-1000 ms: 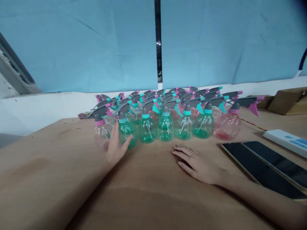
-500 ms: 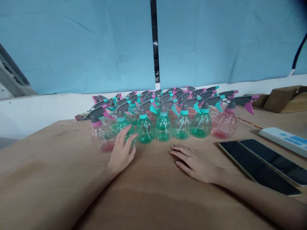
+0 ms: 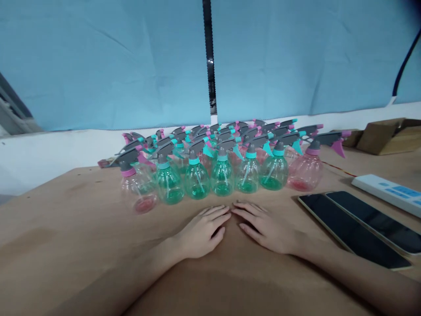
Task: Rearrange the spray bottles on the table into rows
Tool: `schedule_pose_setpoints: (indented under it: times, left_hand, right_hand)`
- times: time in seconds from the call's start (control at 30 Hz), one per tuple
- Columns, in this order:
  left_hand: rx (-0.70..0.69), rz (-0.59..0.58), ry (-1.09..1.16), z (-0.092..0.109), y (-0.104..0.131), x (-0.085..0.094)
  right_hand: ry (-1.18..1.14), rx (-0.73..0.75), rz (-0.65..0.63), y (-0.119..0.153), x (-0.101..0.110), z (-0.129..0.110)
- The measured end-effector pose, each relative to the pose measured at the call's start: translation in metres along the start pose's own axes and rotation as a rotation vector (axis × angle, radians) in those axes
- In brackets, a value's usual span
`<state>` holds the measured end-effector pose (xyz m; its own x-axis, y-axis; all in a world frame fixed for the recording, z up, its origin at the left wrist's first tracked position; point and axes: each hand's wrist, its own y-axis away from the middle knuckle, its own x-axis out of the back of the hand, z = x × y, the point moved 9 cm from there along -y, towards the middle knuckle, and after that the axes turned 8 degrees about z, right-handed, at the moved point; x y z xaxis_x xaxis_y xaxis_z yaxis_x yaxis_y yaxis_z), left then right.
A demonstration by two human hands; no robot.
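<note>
My left hand (image 3: 204,230) lies on the wooden table (image 3: 66,210), holding nothing, its fingers stretched out. Fingertip to fingertip with it, almost touching, my right hand (image 3: 268,226) rests flat with thumb and fingers apart. Beyond both hands stand rows of small round spray bottles with grey trigger heads. Nearest my hands in the front row is a green spray bottle (image 3: 222,177) with a turquoise collar. Pink spray bottles stand at the ends of that row, one at the left (image 3: 138,193) and one at the right (image 3: 305,171). Bottles further back are partly hidden.
Two dark-screened phones (image 3: 351,230) lie side by side right of my right hand. Behind them is a white power strip (image 3: 388,193) with a thin red-yellow cord. An open cardboard box (image 3: 381,138) sits at the back right. A blue cloth (image 3: 131,66) hangs behind the bottles.
My left hand has moved right and down, away from the front-left green spray bottle, and come to rest on the table beside my right hand. The right hand has stayed in place.
</note>
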<state>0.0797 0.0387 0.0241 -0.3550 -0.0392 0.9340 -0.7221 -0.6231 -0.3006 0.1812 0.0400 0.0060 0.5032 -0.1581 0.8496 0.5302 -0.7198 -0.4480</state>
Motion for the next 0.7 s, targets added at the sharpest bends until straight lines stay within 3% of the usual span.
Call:
schedule_pose_setpoints:
  times: [0.7]
  left_hand:
    - [0.004,-0.033,-0.015,-0.0011,0.0023,0.0002]
  right_hand:
    - [0.039,0.0,-0.036,0.0011,-0.0017,0.0021]
